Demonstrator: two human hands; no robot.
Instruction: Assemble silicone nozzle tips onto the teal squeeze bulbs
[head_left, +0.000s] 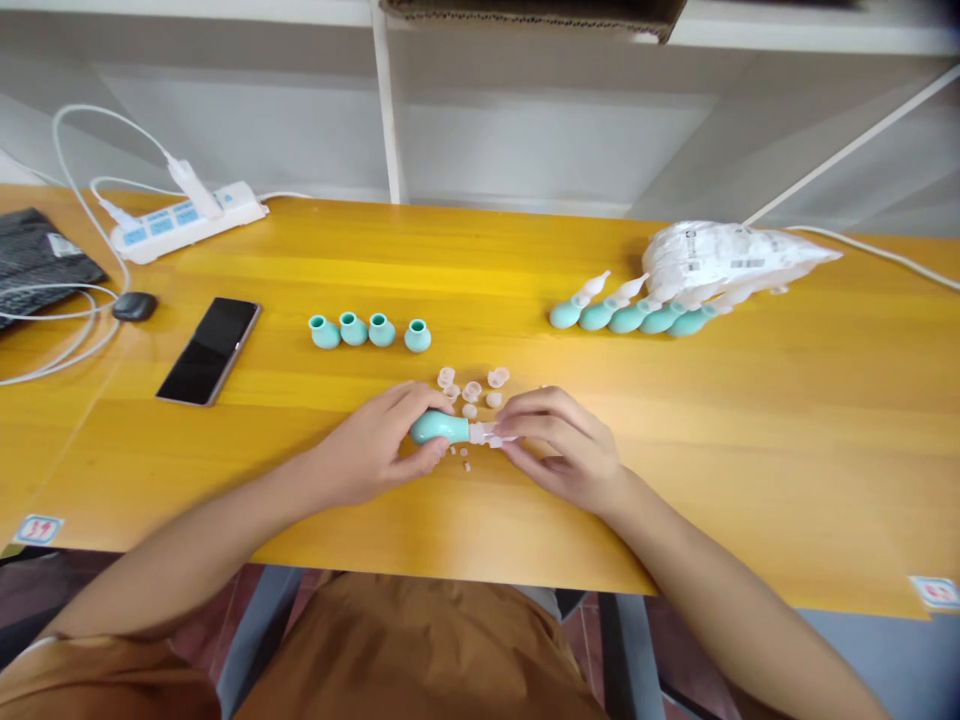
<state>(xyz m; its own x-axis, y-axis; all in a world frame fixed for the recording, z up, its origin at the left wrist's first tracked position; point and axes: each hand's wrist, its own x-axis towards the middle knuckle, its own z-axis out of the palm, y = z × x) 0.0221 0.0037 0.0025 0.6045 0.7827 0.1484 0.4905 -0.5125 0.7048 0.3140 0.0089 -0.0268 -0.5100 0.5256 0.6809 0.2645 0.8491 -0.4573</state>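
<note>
My left hand (pixel 390 435) grips a teal rubber bulb (pixel 441 428) lying on its side, its neck pointing right. At that neck sits a translucent plastic nozzle (pixel 486 434), pinched between the fingers of my right hand (pixel 559 440). Whether the nozzle is fully seated in the neck I cannot tell. Just beyond the bulb lie several small clear plastic caps (pixel 472 391). Tiny pale pink bits (pixel 465 465) are scattered on the near side of it.
Several open-necked teal bulbs (pixel 352 328) stand in a row at back left. Back right, several bulbs with nozzles (pixel 628 316) lie beside a white plastic bag (pixel 727 255). A phone (pixel 208 350), a power strip (pixel 187 222) and cables are on the left of the wooden table (pixel 787 430).
</note>
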